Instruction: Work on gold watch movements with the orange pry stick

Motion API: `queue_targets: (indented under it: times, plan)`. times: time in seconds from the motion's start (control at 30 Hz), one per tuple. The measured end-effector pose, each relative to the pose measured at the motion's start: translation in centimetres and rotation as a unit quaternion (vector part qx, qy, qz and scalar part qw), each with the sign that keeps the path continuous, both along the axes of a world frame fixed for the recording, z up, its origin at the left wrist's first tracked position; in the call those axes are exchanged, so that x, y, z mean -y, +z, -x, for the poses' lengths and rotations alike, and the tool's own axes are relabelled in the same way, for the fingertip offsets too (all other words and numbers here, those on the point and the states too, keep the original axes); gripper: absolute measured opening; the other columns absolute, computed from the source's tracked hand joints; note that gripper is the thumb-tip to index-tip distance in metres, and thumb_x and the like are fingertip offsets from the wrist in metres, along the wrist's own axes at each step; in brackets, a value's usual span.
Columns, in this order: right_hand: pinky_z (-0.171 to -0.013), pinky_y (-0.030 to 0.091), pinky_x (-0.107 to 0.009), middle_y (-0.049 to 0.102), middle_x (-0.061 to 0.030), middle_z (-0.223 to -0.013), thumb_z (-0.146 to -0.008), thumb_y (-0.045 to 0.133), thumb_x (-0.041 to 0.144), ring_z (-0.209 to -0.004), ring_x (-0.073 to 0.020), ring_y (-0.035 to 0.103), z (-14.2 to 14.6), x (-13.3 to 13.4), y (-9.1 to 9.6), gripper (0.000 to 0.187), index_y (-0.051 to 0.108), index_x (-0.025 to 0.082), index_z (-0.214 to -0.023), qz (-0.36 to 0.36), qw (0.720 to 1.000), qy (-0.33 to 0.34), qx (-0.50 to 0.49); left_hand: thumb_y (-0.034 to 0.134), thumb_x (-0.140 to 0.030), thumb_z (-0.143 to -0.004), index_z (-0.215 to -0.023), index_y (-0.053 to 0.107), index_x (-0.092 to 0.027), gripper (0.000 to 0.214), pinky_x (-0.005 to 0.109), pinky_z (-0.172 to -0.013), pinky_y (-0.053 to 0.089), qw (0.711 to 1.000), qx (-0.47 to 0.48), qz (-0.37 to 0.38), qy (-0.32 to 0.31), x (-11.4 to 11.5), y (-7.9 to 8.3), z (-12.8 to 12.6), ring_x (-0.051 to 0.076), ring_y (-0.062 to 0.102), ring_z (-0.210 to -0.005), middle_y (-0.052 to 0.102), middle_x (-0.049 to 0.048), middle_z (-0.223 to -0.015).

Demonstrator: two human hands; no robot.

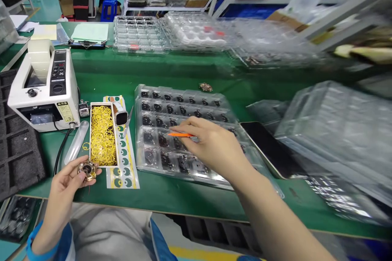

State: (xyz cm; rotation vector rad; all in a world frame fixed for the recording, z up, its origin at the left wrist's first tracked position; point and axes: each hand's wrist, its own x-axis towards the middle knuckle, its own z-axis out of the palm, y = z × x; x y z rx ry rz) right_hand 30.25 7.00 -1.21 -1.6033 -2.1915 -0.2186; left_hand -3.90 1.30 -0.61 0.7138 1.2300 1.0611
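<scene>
Near the table's front edge, my left hand pinches a small round metallic part with a dark centre, probably gold-toned. Closed round a thin orange pointed stick, my right hand hovers over the clear plastic tray. Small black parts fill many of that tray's pockets, and my hand hides some of them. Just beyond my left hand stands a white box heaped with yellow rings. Beneath the box lies a strip of sticker sheet with green and yellow shapes.
A white tape dispenser stands at the left beside a dark foam tray. A smartwatch lies by the ring box. Right of the tray are a phone and stacked clear trays. More trays line the back.
</scene>
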Motion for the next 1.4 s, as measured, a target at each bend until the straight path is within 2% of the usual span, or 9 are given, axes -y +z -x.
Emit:
queue_targets:
  times: [0.2, 0.4, 0.53, 0.63, 0.73, 0.87, 1.03, 1.27, 1.4]
  plan:
    - [-0.057, 0.047, -0.03, 0.071, -0.0069, -0.089, -0.085, 0.056, 0.007, -0.081, -0.0218, 0.066, 1.8, -4.0, 0.4, 0.03, 0.079, 0.021, -0.099, 0.053, 0.994, 0.046, 0.08, 0.078, -0.032, -0.08, -0.109, 0.076, -0.02, 0.031, 0.029, -0.075, 0.064, 1.0, 0.01, 0.003, 0.023, 0.3, 0.4, -0.8, 0.026, 0.078, -0.093, 0.081, 0.0069, -0.099]
    - [-0.054, 0.043, -0.029, 0.07, -0.0063, -0.083, -0.084, 0.062, 0.011, -0.077, -0.0208, 0.064, 2.6, -7.1, -0.4, 0.017, 0.077, 0.019, -0.081, 0.07, 0.988, 0.083, 0.111, 0.077, -0.031, -0.081, -0.118, 0.073, -0.019, 0.04, 0.032, -0.079, 0.063, 0.999, 0.013, 0.014, 0.027, 0.6, 0.7, -0.4, 0.028, 0.077, -0.098, 0.081, 0.0097, -0.103]
    - [-0.055, 0.045, -0.03, 0.07, -0.0111, -0.087, -0.088, 0.054, 0.009, -0.08, -0.0222, 0.063, 3.8, -4.6, 0.0, 0.021, 0.074, 0.015, -0.083, 0.034, 0.989, 0.089, 0.116, 0.079, -0.031, -0.079, -0.123, 0.072, -0.022, 0.046, 0.033, -0.08, 0.063, 0.999, 0.026, 0.012, 0.015, 0.8, 0.5, -0.3, 0.026, 0.077, -0.093, 0.081, 0.0094, -0.1]
    - [-0.06, 0.048, -0.028, 0.072, -0.0108, -0.09, -0.095, 0.048, 0.01, -0.078, -0.0193, 0.063, 6.3, -0.7, 0.6, 0.024, 0.072, 0.015, -0.093, -0.073, 0.985, 0.131, 0.089, 0.082, -0.038, -0.076, -0.099, 0.08, -0.02, 0.03, 0.033, -0.077, 0.063, 0.999, 0.041, 0.014, -0.023, 0.7, 0.3, -1.1, 0.026, 0.077, -0.087, 0.081, 0.0099, -0.096]
    - [-0.061, 0.049, -0.028, 0.073, -0.0101, -0.086, -0.097, 0.046, 0.008, -0.07, -0.017, 0.06, 9.2, 3.1, 1.2, 0.025, 0.07, 0.013, -0.099, -0.176, 0.959, 0.215, 0.05, 0.085, -0.048, -0.07, -0.078, 0.081, -0.018, 0.031, 0.033, -0.078, 0.062, 0.993, 0.074, 0.025, -0.093, 0.4, 0.4, -2.5, 0.023, 0.075, -0.083, 0.079, 0.0079, -0.087]
    - [-0.051, 0.045, -0.029, 0.075, -0.0105, -0.079, -0.097, 0.047, 0.006, -0.061, -0.0164, 0.059, 11.8, 5.7, 1.6, 0.025, 0.072, 0.011, -0.095, -0.189, 0.943, 0.275, 0.006, 0.084, -0.054, -0.067, -0.066, 0.075, -0.017, 0.039, 0.028, -0.075, 0.057, 0.984, 0.097, 0.041, -0.142, 0.0, 0.8, -4.2, 0.015, 0.064, -0.069, 0.069, 0.0016, -0.068]
    - [-0.047, 0.048, -0.026, 0.077, -0.0114, -0.079, -0.096, 0.053, 0.007, -0.058, -0.0147, 0.061, 12.1, 6.0, 1.4, 0.02, 0.073, 0.008, -0.092, -0.164, 0.935, 0.305, -0.074, 0.081, -0.047, -0.07, -0.053, 0.06, -0.016, 0.041, 0.021, -0.058, 0.038, 0.989, 0.072, 0.033, -0.129, 0.0, 1.0, -4.3, 0.01, 0.041, -0.057, 0.047, -0.0042, -0.055]
    - [-0.047, 0.047, -0.024, 0.077, -0.0081, -0.082, -0.098, 0.045, 0.006, -0.058, -0.0127, 0.061, 11.9, 6.8, 0.9, 0.026, 0.07, 0.014, -0.097, -0.152, 0.935, 0.297, -0.121, 0.079, -0.039, -0.077, -0.061, 0.068, -0.016, 0.031, 0.021, -0.065, 0.044, 0.984, 0.095, 0.003, -0.153, 0.5, 0.4, -3.3, 0.01, 0.051, -0.064, 0.057, -0.0024, -0.062]
    - [-0.061, 0.054, -0.025, 0.073, -0.0081, -0.084, -0.095, 0.053, 0.006, -0.072, -0.0149, 0.067, 12.4, 7.2, 1.3, 0.019, 0.069, 0.017, -0.098, -0.049, 0.938, 0.192, -0.283, 0.074, -0.033, -0.087, -0.108, 0.078, -0.03, 0.021, 0.025, -0.086, 0.056, 0.977, 0.151, -0.032, -0.149, 1.1, -0.2, -3.0, 0.017, 0.068, -0.101, 0.074, 0.002, -0.11]
